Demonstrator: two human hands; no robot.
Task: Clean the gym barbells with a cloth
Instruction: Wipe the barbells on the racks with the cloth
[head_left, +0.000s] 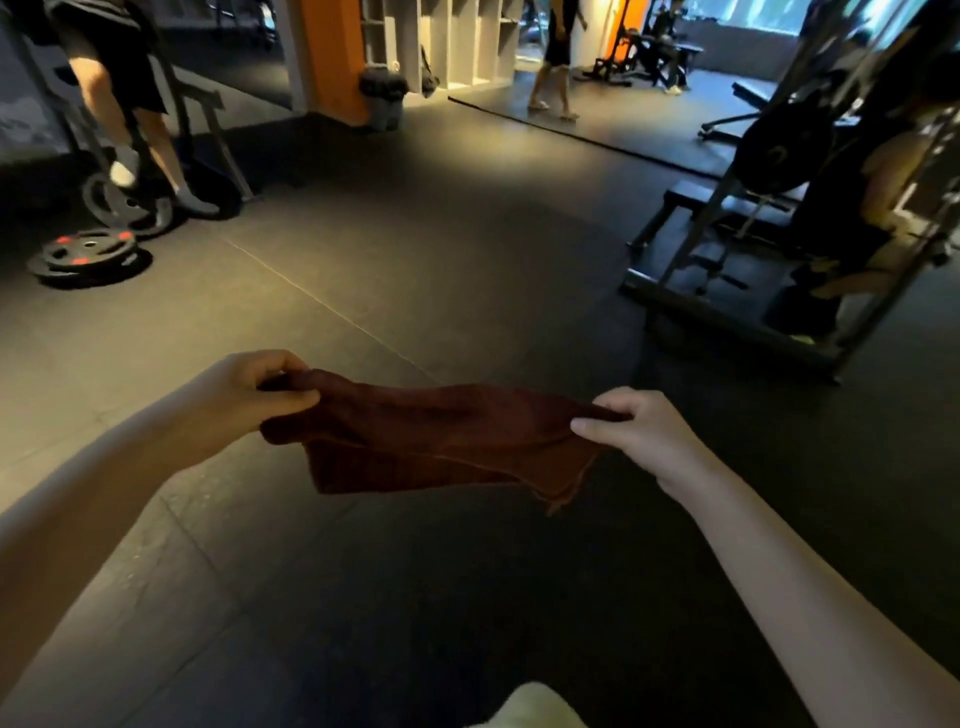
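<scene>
A dark red cloth (431, 441) hangs stretched between the two hands, held out in front of the body above the dark rubber floor (363, 260). The left hand (254, 392) grips one upper corner, its fingers curled over the bunched edge and the thumb pressed along the near side. The right hand (639, 431) pinches the opposite corner between thumb and curled fingers. The top edge of the cloth runs nearly taut from hand to hand, a little higher on the left, while the rest folds and droops below, one loose corner dangling lowest toward the right (its stitched hem shows along that edge).

Far to the left, two black weight plates (88, 254) with red markings lie stacked flat on the floor, and more plates lean behind them near the feet of a person (119, 78) standing at a metal frame. An orange pillar (332, 57) stands at the back with a dark bin (384, 98) at its base. To the right, a black weight bench (727, 208) sits inside a steel rack (727, 301), well apart from the cloth. Another person (558, 57) walks in the bright area beyond, blurred.
</scene>
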